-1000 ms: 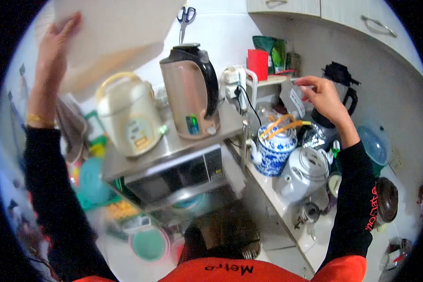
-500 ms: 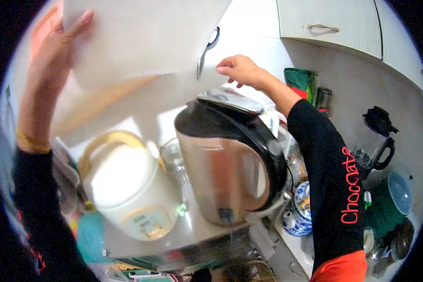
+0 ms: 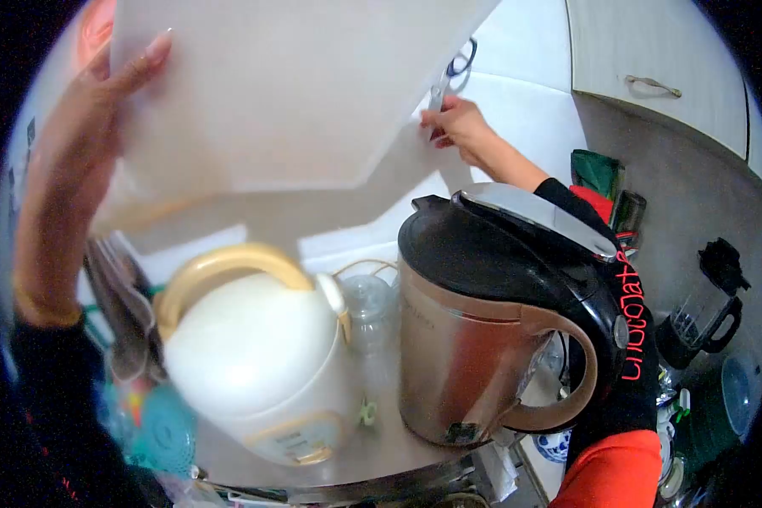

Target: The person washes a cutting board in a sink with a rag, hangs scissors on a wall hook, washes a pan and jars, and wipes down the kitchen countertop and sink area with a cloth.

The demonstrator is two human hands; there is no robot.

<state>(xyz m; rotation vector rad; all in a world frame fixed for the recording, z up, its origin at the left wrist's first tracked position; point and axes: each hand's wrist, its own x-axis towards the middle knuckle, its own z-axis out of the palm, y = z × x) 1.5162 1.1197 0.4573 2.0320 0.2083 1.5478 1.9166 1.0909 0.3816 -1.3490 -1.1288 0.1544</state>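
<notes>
Sheet [image 3: 296, 93] at 11 o'clock, L edge clasped in L grip [image 3: 80, 140]. Kettle [image 3: 457, 356] at 4, pot [image 3: 254, 356] at 8, both on tabletop [image 3: 385, 461]. Scissors [image 3: 437, 95] at 1, blades pinched w/ R grip [image 3: 472, 131], handles above.

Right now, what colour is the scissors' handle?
The scissors' handle looks dark blue; the head view shows it best.

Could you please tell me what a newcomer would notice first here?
A pale panel, held in the left hand, fills the upper left and middle. Below it stand a white appliance and, to its right, a large kettle. Above the kettle, the right hand is at the scissors.
</notes>
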